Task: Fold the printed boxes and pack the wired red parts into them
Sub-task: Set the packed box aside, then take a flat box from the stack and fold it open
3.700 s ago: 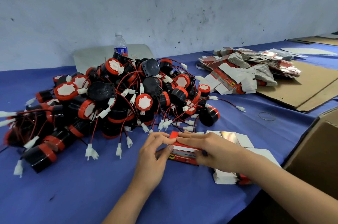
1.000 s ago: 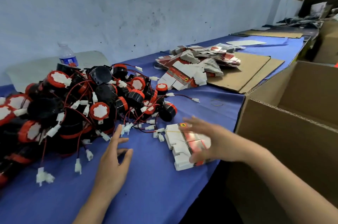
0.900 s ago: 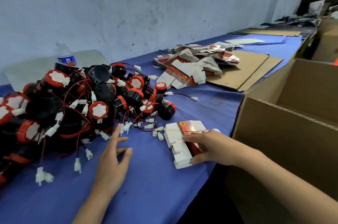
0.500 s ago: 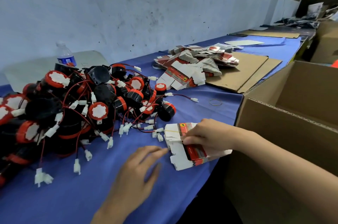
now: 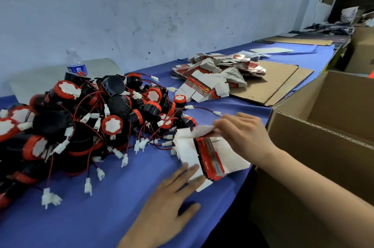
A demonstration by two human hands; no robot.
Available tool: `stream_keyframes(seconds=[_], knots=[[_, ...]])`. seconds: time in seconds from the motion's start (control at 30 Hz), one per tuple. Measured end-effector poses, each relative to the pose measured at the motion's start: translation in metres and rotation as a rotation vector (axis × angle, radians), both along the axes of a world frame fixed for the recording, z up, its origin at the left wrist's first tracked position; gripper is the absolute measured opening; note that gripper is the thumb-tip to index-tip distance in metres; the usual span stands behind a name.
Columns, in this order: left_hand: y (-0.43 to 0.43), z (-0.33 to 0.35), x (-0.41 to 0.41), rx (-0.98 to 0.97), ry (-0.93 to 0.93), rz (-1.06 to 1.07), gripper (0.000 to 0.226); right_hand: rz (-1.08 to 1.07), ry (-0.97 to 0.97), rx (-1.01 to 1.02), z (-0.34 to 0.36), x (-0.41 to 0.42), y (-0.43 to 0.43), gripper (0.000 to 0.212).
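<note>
A big heap of red-and-black round parts with red wires and white plugs covers the left of the blue table. Near the table's front edge lies a small stack of flat printed boxes, white with a red band. My right hand pinches the top flat box at its far edge and lifts that edge off the stack. Fingers apart, my left hand lies flat on the table, and its fingertips press the stack's near corner.
A larger pile of flat printed boxes sits at the back on brown cardboard sheets. An open cardboard carton stands right of the table edge. A water bottle stands behind the heap by the wall.
My left hand has slid right onto the stack's near corner. My right hand has moved to the stack's far edge and pinched up the top flat box.
</note>
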State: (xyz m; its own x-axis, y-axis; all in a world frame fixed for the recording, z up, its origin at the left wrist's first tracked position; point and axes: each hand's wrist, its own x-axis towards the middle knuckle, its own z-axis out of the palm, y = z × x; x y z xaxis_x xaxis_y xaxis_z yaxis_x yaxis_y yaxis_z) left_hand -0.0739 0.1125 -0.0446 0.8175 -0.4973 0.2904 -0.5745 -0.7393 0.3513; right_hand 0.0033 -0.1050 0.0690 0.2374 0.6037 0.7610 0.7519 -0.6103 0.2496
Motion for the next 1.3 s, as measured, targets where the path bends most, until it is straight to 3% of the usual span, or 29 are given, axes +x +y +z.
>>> stream_keyframes(seconds=[0.13,0.2,0.27,0.37,0.43,0.5,0.6,0.67,0.7,0.77,0.87,1.1,1.3], knots=[[-0.001,0.004,0.002,-0.003,0.064,0.01,0.057,0.178,-0.015,-0.304,-0.013,-0.004,-0.009,0.007],[0.0,0.004,0.004,-0.014,0.072,0.011,0.057,0.238,-0.047,-0.287,-0.017,-0.009,-0.018,0.009],[0.001,0.003,0.003,-0.02,0.081,0.012,0.055,0.263,0.013,-0.032,-0.015,-0.016,-0.023,0.012],[0.001,0.0,0.002,-0.001,0.086,0.024,0.055,0.17,0.297,0.62,-0.006,-0.027,-0.014,0.018],[-0.002,0.0,-0.002,-0.034,0.114,0.059,0.057,0.102,0.486,0.922,-0.002,-0.028,0.0,0.023],[-0.004,0.006,-0.007,-0.295,0.129,0.158,0.062,0.075,0.687,1.043,-0.001,-0.021,0.015,0.025],[-0.004,0.024,-0.005,-0.981,0.149,0.175,0.069,-0.001,0.894,0.974,-0.019,-0.016,0.042,0.024],[0.0,0.026,0.0,-1.189,0.1,0.26,0.051,-0.009,0.948,0.944,-0.037,-0.019,0.06,0.024],[0.001,0.025,-0.001,-1.189,0.045,0.298,0.044,0.001,0.973,0.94,-0.043,-0.022,0.066,0.021],[0.004,0.018,-0.005,-1.132,-0.019,0.318,0.057,0.049,1.091,0.899,-0.051,-0.026,0.078,0.012],[0.008,0.013,-0.005,-1.127,-0.052,0.349,0.071,0.112,1.247,0.762,-0.055,-0.036,0.089,0.043],[0.006,0.018,-0.007,-1.132,-0.134,0.345,0.081,0.137,1.246,0.77,-0.046,-0.047,0.091,0.071],[-0.001,0.025,-0.016,-1.145,-0.166,0.291,0.084,0.112,1.204,0.763,-0.037,-0.055,0.091,0.071]])
